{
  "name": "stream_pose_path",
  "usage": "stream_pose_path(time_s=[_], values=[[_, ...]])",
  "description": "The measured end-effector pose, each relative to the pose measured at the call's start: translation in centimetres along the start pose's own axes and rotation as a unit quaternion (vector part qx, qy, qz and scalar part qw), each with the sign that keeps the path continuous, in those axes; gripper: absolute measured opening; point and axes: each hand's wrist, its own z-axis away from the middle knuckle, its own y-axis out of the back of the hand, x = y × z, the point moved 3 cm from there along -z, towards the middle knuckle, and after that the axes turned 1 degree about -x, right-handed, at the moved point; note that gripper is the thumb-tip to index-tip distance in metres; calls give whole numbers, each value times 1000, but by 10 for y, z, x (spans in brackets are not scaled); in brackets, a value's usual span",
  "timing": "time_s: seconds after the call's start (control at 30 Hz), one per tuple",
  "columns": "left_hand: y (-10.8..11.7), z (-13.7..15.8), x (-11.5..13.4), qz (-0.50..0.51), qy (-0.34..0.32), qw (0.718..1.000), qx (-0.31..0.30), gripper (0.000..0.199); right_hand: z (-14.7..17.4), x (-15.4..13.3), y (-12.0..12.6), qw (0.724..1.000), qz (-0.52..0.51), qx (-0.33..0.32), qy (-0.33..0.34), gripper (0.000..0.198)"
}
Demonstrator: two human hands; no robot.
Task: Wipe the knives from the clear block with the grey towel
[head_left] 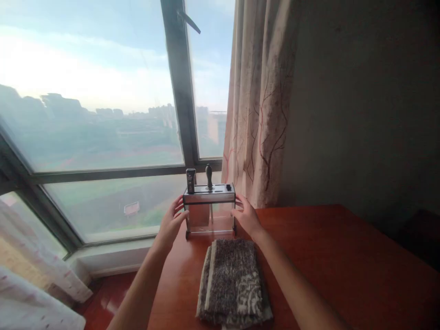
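From where I stood, the left hand (pixel 172 223) pinched one end of a clear-fronted holder (pixel 217 214), thumb in front and fingers curled round behind; the right hand (pixel 248 218) gripped the opposite end likewise; the holder stood upright on the bench (pixel 316 256), near the window (pixel 103 137); a flat black handle (pixel 190 181) and a rounded dark handle (pixel 208 176) rose from its top; a folded brown cloth (pixel 232 279) lay just in front, between the forearms.
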Motion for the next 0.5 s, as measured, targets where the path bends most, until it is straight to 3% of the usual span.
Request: stream_pose_path(time_s=[0.27, 0.5], values=[[-41, 9, 10, 3, 14, 998, -57, 64, 3, 6, 47, 999, -11, 36, -31, 51], [-64, 10, 8, 7, 6, 997, -78, 62, 7, 6, 68, 997, -2, 64, -36, 54]])
